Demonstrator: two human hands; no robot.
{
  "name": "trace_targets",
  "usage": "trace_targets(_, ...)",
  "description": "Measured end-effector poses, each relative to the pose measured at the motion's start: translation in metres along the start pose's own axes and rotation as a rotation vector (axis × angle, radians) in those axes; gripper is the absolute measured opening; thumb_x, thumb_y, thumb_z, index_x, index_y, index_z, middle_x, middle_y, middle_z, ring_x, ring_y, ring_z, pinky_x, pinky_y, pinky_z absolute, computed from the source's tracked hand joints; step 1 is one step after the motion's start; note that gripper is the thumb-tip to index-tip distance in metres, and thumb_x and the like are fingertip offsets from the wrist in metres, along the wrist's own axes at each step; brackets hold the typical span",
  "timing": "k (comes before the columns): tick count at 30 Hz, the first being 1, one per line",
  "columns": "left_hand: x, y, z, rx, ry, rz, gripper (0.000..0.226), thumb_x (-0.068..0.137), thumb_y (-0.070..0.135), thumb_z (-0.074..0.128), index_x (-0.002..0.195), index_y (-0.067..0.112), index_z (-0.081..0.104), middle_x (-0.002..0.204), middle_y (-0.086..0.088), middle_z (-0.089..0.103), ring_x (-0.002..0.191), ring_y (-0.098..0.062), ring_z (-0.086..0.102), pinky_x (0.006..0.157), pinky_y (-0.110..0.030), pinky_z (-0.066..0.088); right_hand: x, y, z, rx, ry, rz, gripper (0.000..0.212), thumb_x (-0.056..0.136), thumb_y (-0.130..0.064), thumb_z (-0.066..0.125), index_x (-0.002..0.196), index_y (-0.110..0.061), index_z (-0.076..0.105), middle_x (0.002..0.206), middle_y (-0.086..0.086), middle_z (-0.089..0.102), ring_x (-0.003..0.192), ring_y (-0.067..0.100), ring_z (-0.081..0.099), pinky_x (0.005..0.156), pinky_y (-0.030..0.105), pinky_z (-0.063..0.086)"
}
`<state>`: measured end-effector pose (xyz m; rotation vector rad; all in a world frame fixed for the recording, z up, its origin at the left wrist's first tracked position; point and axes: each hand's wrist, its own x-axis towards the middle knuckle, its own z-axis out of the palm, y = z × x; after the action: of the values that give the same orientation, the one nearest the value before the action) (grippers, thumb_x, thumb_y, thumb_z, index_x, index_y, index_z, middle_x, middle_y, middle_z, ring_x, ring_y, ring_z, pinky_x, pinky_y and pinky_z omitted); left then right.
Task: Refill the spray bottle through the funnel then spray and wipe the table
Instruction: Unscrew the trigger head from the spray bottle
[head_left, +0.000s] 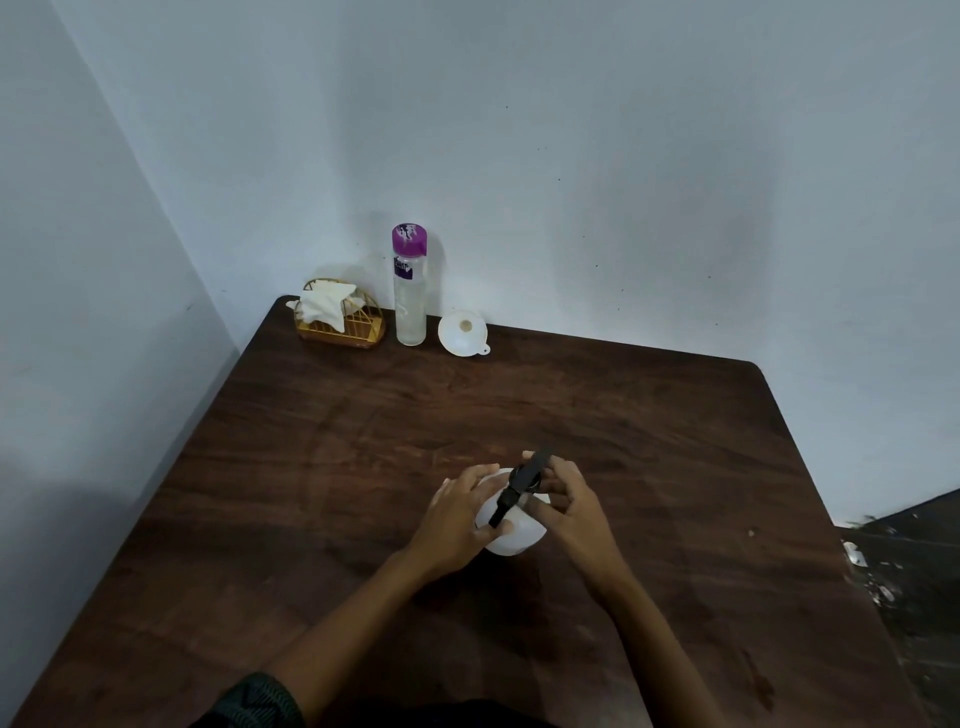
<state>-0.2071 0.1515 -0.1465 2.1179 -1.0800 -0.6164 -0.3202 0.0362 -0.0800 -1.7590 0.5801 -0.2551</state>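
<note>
Dark table (675, 467): both hands (511, 512) grip white spray bottle (511, 540).

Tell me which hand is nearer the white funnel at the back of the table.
Right, marginally. The right hand is on the spray bottle's black head, the left hand on its white body. Both sit well short of the funnel.

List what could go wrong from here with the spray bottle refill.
1. The right hand is on the black spray head while the left hand holds the white spray bottle; a slip could tip it.
2. The funnel and the purple-capped water bottle stand close together at the far edge; reaching for one could topple the bottle.
</note>
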Motion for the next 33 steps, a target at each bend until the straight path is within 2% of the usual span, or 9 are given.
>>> trace_targets(2, -0.001, 0.004, -0.002, -0.041, 0.009, -0.021, 0.063, 0.085, 0.031, 0.065, 0.140, 0.025, 0.036, 0.146, 0.007, 0.035, 0.134, -0.014, 0.034, 0.114, -0.050, 0.023, 0.002, -0.003, 0.002, 0.016, 0.045, 0.015, 0.040, 0.080, -0.013, 0.071, 0.111, -0.029, 0.051, 0.107, -0.007, 0.060, 0.099, 0.008, 0.058, 0.081, 0.023, 0.049)
trace_targets(5, -0.001, 0.006, -0.003, -0.035, 0.010, -0.017, 0.063, 0.085, 0.032, 0.064, 0.141, 0.024, 0.036, 0.146, 0.007, 0.035, 0.134, -0.014, 0.034, 0.114, -0.050, 0.023, 0.007, -0.002, 0.003, -0.026, 0.084, -0.017, 0.031, 0.078, -0.008, 0.071, 0.096, -0.026, 0.053, 0.098, -0.003, 0.062, 0.089, 0.009, 0.060, 0.076, 0.026, 0.050)
trace_targets(10, 0.001, 0.000, -0.001, 0.006, -0.015, -0.001, 0.063, 0.086, 0.036, 0.061, 0.142, 0.027, 0.034, 0.147, 0.008, 0.031, 0.136, -0.012, 0.031, 0.114, -0.051, 0.022, 0.003, -0.004, -0.004, -0.044, -0.004, -0.049, 0.034, 0.086, -0.009, 0.063, 0.100, -0.038, 0.055, 0.110, 0.001, 0.058, 0.103, 0.008, 0.056, 0.078, 0.008, 0.044)
trace_targets(14, -0.001, 0.007, -0.004, -0.038, 0.005, -0.025, 0.062, 0.085, 0.033, 0.064, 0.140, 0.024, 0.035, 0.145, 0.006, 0.036, 0.133, -0.014, 0.034, 0.113, -0.050, 0.023, 0.000, -0.002, -0.003, -0.031, -0.012, -0.019, 0.038, 0.085, -0.008, 0.063, 0.106, -0.038, 0.055, 0.112, -0.004, 0.057, 0.105, 0.008, 0.056, 0.083, 0.021, 0.045)
trace_targets(16, -0.002, 0.008, -0.004, -0.056, 0.015, -0.016, 0.062, 0.085, 0.032, 0.065, 0.140, 0.025, 0.036, 0.145, 0.006, 0.037, 0.133, -0.014, 0.035, 0.113, -0.050, 0.024, 0.002, -0.003, 0.002, -0.022, 0.038, 0.007, 0.042, 0.080, -0.012, 0.070, 0.112, -0.031, 0.051, 0.110, -0.006, 0.059, 0.101, 0.006, 0.057, 0.081, 0.021, 0.046)
trace_targets(22, -0.001, 0.005, -0.003, -0.003, 0.002, -0.003, 0.063, 0.086, 0.033, 0.063, 0.142, 0.024, 0.034, 0.147, 0.006, 0.034, 0.135, -0.014, 0.033, 0.114, -0.050, 0.023, 0.008, -0.003, 0.006, -0.048, 0.127, -0.061, 0.029, 0.078, -0.011, 0.072, 0.090, -0.032, 0.056, 0.099, 0.003, 0.063, 0.090, 0.013, 0.060, 0.074, 0.020, 0.048)
trace_targets(24, 0.001, 0.002, -0.002, 0.043, -0.014, 0.011, 0.062, 0.088, 0.034, 0.061, 0.143, 0.025, 0.033, 0.148, 0.006, 0.030, 0.137, -0.013, 0.029, 0.116, -0.051, 0.019, 0.007, -0.002, 0.002, -0.060, 0.095, -0.072, 0.029, 0.081, -0.009, 0.070, 0.092, -0.034, 0.058, 0.104, 0.004, 0.062, 0.094, 0.012, 0.060, 0.074, 0.014, 0.047)
trace_targets(29, 0.002, 0.004, -0.002, 0.052, -0.031, -0.005, 0.063, 0.089, 0.034, 0.059, 0.144, 0.025, 0.030, 0.150, 0.007, 0.027, 0.140, -0.012, 0.024, 0.117, -0.045, 0.010, 0.004, -0.011, -0.010, -0.028, 0.042, -0.078, 0.021, 0.084, -0.010, 0.065, 0.101, -0.022, 0.065, 0.106, -0.001, 0.062, 0.100, 0.011, 0.060, 0.085, 0.026, 0.050)
trace_targets(33, 0.001, 0.002, -0.002, 0.043, -0.032, -0.011, 0.063, 0.089, 0.038, 0.057, 0.144, 0.024, 0.031, 0.151, 0.007, 0.025, 0.140, -0.012, 0.024, 0.117, -0.045, 0.010, 0.004, -0.024, -0.021, 0.005, 0.027, -0.087, 0.027, 0.085, -0.008, 0.063, 0.111, -0.017, 0.064, 0.108, 0.002, 0.065, 0.103, 0.015, 0.062, 0.084, 0.021, 0.050)
